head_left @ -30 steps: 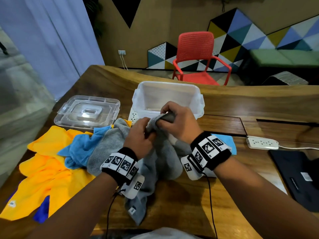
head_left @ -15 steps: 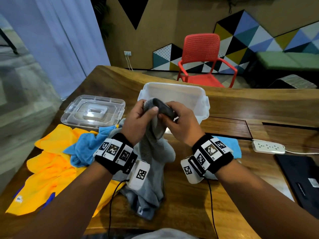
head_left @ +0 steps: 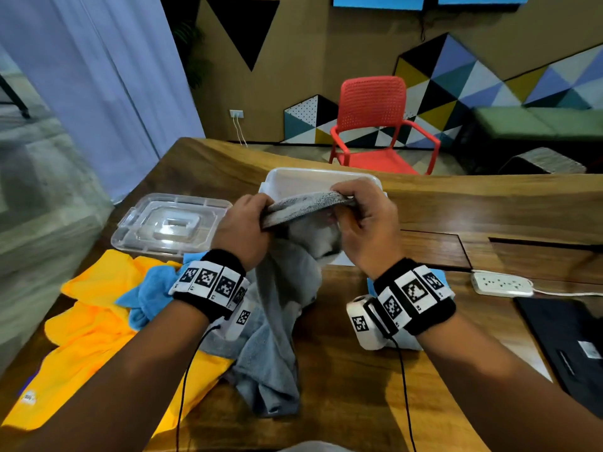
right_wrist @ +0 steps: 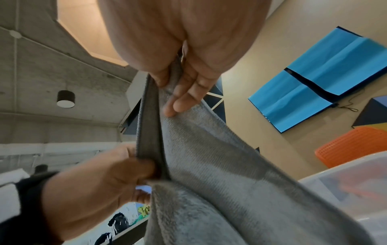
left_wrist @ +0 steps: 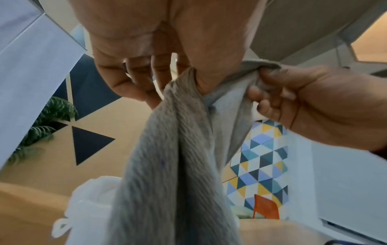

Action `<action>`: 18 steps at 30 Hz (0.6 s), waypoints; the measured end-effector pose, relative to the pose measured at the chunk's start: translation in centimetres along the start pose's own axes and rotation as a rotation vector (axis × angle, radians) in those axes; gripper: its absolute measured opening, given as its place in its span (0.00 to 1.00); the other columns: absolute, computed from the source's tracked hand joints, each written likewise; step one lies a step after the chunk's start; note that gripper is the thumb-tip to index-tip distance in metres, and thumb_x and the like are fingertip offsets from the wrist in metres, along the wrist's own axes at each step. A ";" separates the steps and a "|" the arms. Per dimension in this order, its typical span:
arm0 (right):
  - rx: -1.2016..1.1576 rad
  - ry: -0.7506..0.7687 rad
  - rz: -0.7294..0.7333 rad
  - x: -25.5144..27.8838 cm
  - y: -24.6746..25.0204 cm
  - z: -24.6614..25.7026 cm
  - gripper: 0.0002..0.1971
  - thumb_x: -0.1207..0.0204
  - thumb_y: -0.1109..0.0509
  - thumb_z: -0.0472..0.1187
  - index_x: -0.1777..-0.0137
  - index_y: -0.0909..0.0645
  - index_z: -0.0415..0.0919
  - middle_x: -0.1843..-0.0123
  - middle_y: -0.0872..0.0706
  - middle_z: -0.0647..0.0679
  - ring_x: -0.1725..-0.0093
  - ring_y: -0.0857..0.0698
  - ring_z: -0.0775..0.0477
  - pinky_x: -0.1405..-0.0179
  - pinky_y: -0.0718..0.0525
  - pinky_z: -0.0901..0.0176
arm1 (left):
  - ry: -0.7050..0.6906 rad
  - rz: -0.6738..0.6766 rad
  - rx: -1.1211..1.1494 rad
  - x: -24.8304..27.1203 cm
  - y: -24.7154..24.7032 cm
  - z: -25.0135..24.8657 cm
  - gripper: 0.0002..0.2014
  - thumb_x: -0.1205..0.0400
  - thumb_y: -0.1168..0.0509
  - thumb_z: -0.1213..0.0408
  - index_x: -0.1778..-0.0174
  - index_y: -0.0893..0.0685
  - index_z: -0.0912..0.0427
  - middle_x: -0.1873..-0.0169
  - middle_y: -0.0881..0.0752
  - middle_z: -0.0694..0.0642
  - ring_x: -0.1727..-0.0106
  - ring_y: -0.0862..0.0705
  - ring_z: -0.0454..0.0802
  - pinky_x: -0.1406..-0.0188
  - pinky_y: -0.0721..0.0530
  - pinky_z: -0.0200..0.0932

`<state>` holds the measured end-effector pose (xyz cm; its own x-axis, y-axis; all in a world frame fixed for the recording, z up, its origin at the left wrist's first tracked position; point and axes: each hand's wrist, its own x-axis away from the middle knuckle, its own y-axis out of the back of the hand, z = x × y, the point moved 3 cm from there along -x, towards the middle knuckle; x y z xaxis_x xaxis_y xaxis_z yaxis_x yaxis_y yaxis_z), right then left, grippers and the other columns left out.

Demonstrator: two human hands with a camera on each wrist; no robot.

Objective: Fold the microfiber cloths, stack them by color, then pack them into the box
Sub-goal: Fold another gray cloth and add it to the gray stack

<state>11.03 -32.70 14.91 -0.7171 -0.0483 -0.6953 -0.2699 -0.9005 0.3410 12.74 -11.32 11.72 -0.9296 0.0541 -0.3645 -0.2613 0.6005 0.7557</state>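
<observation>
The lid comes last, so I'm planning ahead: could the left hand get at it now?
Probably not yet: the left hand grips the grey cloth. Once freed, the path to the lid looks open.

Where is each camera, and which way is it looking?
Head: worn on the head, looking forward and down at the table; shows both forearms, left hand, right hand.
Left wrist: on the left wrist, looking along the hand; shows both hands.
Right wrist: on the right wrist, looking upward along the hand; shows both hands, ceiling.
Shared: all see the grey cloth pinched by both hands, and the box.
</observation>
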 end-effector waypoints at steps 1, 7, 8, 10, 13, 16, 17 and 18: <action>-0.010 -0.015 -0.031 0.0 0.5 -0.3 0.14 0.29 0.30 0.22 0.48 0.16 0.37 0.51 0.14 0.44 0.51 0.16 0.50 0.49 0.16 0.60 | 0.034 0.066 -0.061 0.0 -0.4 0.9 0.17 0.30 0.33 0.75 0.47 0.17 0.59 0.51 0.17 0.60 0.49 0.19 0.62 0.50 0.21 0.52; -0.300 -0.286 -0.233 -0.7 4.4 -2.2 0.11 0.15 0.38 0.41 0.49 0.23 0.62 0.43 0.11 0.46 0.53 0.09 0.34 0.57 0.10 0.37 | 0.319 0.210 -0.140 1.3 -0.4 4.9 0.07 0.25 0.36 0.73 0.56 0.14 0.60 0.55 0.12 0.65 0.48 0.16 0.66 0.54 0.23 0.49; -0.333 -0.340 -0.213 -0.5 4.7 -2.4 0.09 0.15 0.39 0.40 0.48 0.24 0.59 0.45 0.11 0.44 0.58 0.08 0.34 0.61 0.10 0.37 | 0.341 0.186 -0.096 1.2 0.0 5.3 0.07 0.25 0.37 0.70 0.56 0.14 0.60 0.55 0.12 0.65 0.48 0.16 0.66 0.54 0.23 0.49; -0.326 -0.396 -0.179 0.2 4.6 -3.2 0.07 0.13 0.40 0.38 0.46 0.28 0.53 0.53 0.11 0.45 0.63 0.08 0.36 0.65 0.10 0.38 | 0.376 0.136 0.031 0.6 0.8 5.3 0.12 0.28 0.41 0.61 0.56 0.14 0.58 0.56 0.11 0.61 0.49 0.15 0.63 0.52 0.22 0.48; -0.219 -0.346 -0.155 0.9 4.1 -3.8 0.11 0.15 0.38 0.41 0.40 0.26 0.60 0.49 0.14 0.46 0.57 0.11 0.33 0.58 0.13 0.26 | 0.390 0.025 0.288 -0.7 1.8 4.3 0.12 0.29 0.43 0.60 0.60 0.15 0.47 0.58 0.11 0.55 0.51 0.13 0.60 0.48 0.16 0.50; -0.155 -0.274 -0.182 0.9 4.6 -3.2 0.14 0.18 0.36 0.37 0.39 0.24 0.57 0.45 0.16 0.53 0.49 0.15 0.42 0.49 0.17 0.27 | 0.301 -0.133 0.431 -1.8 3.5 2.7 0.16 0.20 0.39 0.71 0.59 0.14 0.44 0.57 0.10 0.56 0.53 0.11 0.59 0.58 0.15 0.41; -0.153 -0.243 -0.206 0.7 5.0 -2.7 0.15 0.19 0.36 0.34 0.40 0.23 0.56 0.46 0.16 0.53 0.49 0.16 0.43 0.49 0.17 0.28 | 0.248 -0.189 0.448 -2.1 4.4 1.8 0.17 0.19 0.38 0.73 0.59 0.15 0.43 0.59 0.11 0.54 0.56 0.12 0.56 0.62 0.17 0.35; -0.159 -0.214 -0.230 0.5 5.3 -2.4 0.15 0.19 0.35 0.32 0.41 0.22 0.55 0.47 0.16 0.51 0.49 0.16 0.42 0.49 0.17 0.28 | 0.196 -0.246 0.464 -2.3 5.5 1.1 0.17 0.19 0.38 0.74 0.58 0.15 0.43 0.61 0.12 0.52 0.60 0.13 0.52 0.65 0.19 0.31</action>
<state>10.81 -38.57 14.88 -0.7725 0.2400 -0.5879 -0.3485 -0.9342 0.0766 13.74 -7.30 16.13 -0.8983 -0.2547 -0.3582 -0.3760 0.8672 0.3264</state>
